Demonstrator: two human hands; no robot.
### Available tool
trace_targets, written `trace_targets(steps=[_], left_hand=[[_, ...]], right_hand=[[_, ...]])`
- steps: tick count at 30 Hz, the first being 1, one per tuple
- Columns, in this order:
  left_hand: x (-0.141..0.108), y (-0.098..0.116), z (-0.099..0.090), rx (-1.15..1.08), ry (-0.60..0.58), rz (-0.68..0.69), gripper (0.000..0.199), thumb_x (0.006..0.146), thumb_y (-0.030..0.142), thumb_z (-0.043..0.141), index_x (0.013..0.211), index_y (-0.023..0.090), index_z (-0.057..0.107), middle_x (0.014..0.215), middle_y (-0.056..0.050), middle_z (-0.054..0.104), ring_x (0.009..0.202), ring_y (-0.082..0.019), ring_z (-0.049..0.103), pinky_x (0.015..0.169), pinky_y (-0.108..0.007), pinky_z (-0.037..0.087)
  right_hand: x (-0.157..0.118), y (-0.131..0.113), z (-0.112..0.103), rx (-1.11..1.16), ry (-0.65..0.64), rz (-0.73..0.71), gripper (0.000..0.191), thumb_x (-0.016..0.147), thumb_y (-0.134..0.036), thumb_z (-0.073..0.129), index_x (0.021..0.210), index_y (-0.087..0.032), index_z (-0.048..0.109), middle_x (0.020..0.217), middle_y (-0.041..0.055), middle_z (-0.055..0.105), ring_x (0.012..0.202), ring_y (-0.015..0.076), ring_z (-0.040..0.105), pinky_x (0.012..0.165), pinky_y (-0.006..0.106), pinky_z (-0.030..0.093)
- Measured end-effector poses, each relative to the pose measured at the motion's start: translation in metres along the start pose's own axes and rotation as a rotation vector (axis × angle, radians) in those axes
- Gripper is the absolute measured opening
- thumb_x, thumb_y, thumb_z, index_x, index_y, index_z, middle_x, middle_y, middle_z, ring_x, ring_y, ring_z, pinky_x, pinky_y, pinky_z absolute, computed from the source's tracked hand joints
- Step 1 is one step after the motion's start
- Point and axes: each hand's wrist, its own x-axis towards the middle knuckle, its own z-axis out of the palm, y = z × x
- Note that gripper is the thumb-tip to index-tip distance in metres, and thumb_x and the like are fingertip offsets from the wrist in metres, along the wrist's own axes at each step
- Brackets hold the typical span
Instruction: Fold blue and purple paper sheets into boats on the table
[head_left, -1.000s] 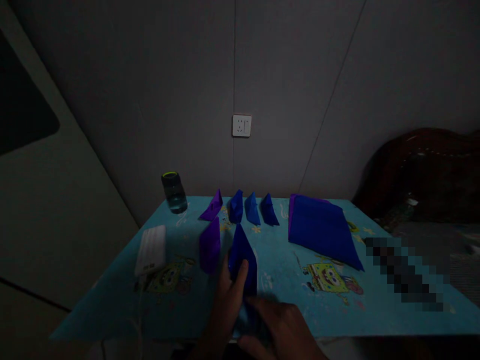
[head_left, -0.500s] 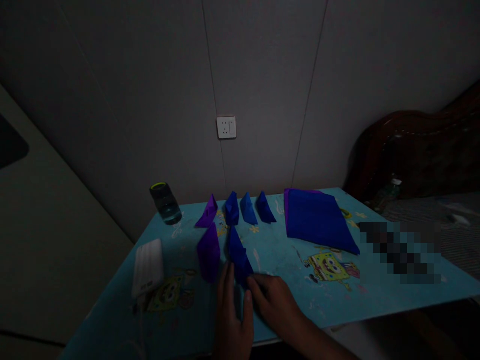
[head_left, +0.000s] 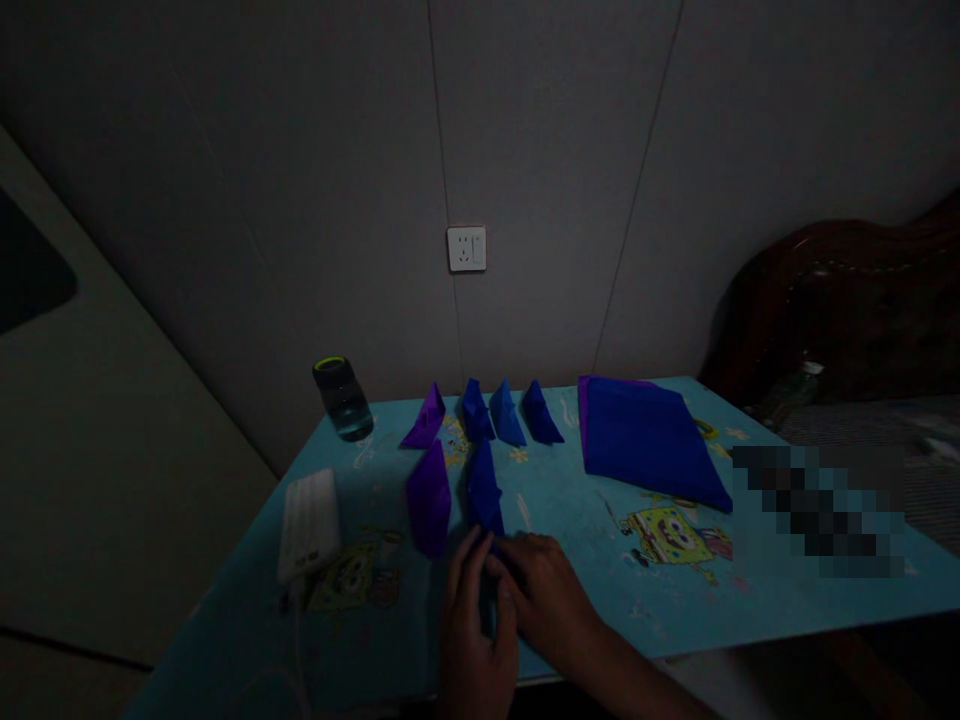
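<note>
The left hand (head_left: 478, 625) has closed in on the right hand (head_left: 547, 600) at the near end of the blue boat (head_left: 484, 490). The tabletop (head_left: 555, 485) bears blue paper (head_left: 652, 440) at right. Both hands curl, fingers touching; I cannot tell what they pinch. The boat sits just right of purple paper (head_left: 430, 505).

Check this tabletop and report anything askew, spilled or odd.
A pixelated patch at the table's right side hides whatever is there. The purple paper peeks out unevenly from under the blue paper. No spill shows, though the light is dim.
</note>
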Motion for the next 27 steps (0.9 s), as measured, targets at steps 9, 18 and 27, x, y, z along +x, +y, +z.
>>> trace_targets(steps=[9,18,27], left_hand=[[0.005,0.005,-0.006,0.012,0.009,0.015,0.032,0.095,0.021,0.048,0.126,0.023,0.059,0.130,-0.011,0.062,0.118,-0.024,0.062,0.094,-0.040,0.056],[0.002,0.003,-0.008,0.055,-0.012,-0.006,0.028,0.094,0.023,0.052,0.119,0.023,0.063,0.132,-0.011,0.061,0.121,-0.026,0.060,0.098,-0.044,0.054],[-0.001,-0.003,-0.007,0.067,-0.023,0.032,0.025,0.093,0.022,0.053,0.116,0.023,0.064,0.135,-0.012,0.058,0.123,-0.026,0.059,0.098,-0.043,0.054]], right_hand=[[-0.017,0.004,-0.005,0.028,0.025,-0.041,0.044,0.092,-0.021,0.055,0.136,-0.015,0.057,0.122,0.0136,0.070,0.109,0.0286,0.064,0.097,0.044,0.047],[-0.025,0.048,-0.050,-0.230,0.166,-0.038,0.032,0.098,-0.028,0.046,0.121,-0.019,0.067,0.111,0.0124,0.074,0.102,0.0268,0.068,0.093,0.042,0.052],[-0.027,0.178,-0.139,-0.713,0.147,0.204,0.045,0.092,-0.024,0.049,0.134,-0.011,0.059,0.135,0.0209,0.061,0.115,0.0331,0.064,0.097,0.045,0.050]])
